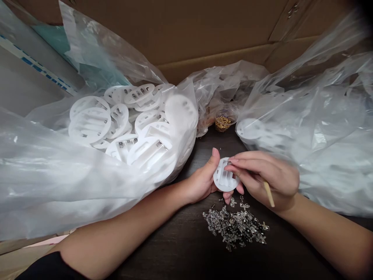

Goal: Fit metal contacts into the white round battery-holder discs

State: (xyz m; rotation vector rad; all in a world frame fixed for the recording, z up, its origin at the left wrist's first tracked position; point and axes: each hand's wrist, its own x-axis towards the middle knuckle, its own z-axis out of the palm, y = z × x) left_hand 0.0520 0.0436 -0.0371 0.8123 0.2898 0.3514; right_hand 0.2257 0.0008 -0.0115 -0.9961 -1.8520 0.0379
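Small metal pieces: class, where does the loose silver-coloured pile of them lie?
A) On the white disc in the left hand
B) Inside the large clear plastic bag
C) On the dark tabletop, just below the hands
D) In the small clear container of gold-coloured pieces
C: the pile of small metal pieces sits directly on the dark tabletop, below the left hand and right hand.

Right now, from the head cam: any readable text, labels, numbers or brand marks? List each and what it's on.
Blue print on the white strip at upper left: too blurred to read.
Purple marks on the clear container of gold-coloured clips: too small to read.
Round white plastic holder in the hands: no readable text.
No legible text anywhere in view.
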